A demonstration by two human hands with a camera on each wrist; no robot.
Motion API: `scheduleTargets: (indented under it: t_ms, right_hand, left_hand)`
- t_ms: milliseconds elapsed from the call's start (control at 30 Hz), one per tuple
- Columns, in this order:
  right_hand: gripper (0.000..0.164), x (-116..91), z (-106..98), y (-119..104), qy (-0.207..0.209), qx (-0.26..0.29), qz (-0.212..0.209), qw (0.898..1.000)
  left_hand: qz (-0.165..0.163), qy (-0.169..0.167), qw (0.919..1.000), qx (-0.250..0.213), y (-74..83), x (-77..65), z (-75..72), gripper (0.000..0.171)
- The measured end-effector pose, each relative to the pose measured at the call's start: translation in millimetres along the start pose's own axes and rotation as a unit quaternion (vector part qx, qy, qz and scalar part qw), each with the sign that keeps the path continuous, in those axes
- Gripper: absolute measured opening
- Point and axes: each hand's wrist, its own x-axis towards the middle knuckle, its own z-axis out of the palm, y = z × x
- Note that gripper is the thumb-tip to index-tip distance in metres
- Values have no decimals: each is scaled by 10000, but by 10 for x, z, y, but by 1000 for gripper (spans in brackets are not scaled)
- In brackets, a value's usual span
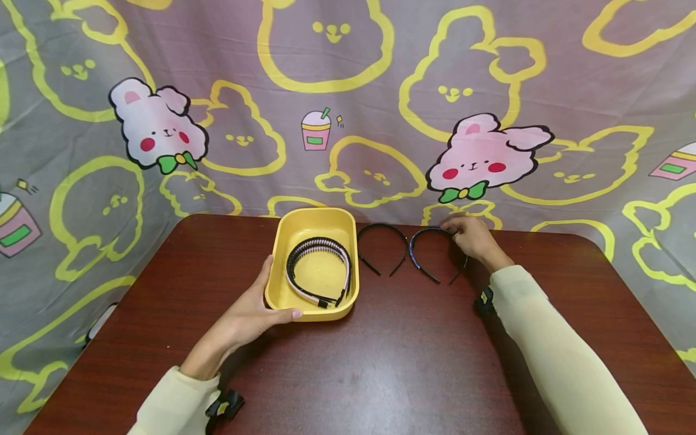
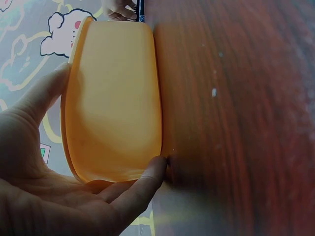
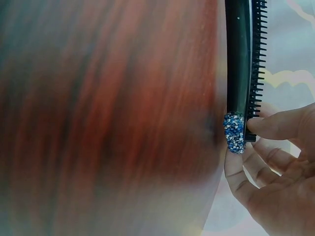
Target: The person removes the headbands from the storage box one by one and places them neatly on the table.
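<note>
A yellow plastic basin [image 1: 283, 266] sits near the table's back edge, with black and pale pink headbands [image 1: 296, 257] inside it. My left hand [image 1: 244, 317] grips the basin's near left corner, thumb on the front rim; in the left wrist view its fingers [image 2: 152, 172] curl round the outer wall. To the right of the basin, a black headband [image 1: 382, 225] lies on the table. Beside it is a headband with blue glitter [image 1: 414, 254], whose far right part my right hand [image 1: 475, 238] pinches. The right wrist view shows thumb and fingers at its glittery section [image 3: 234, 132].
The dark red-brown wooden table [image 1: 370, 374] meets a grey curtain [image 1: 370, 115] with yellow and pink cartoon figures along its back edge. A black strap [image 1: 486, 299] is at the right sleeve and another [image 1: 225, 405] at the left.
</note>
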Motion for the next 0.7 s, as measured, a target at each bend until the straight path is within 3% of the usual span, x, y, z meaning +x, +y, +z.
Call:
scheduleTargets:
  t_ms: [700]
  right_hand:
    - [41, -7, -15, -20, -138, -62, 98, 9998]
  left_hand:
    - [-67, -23, 10000, 27, 4, -8, -5, 134]
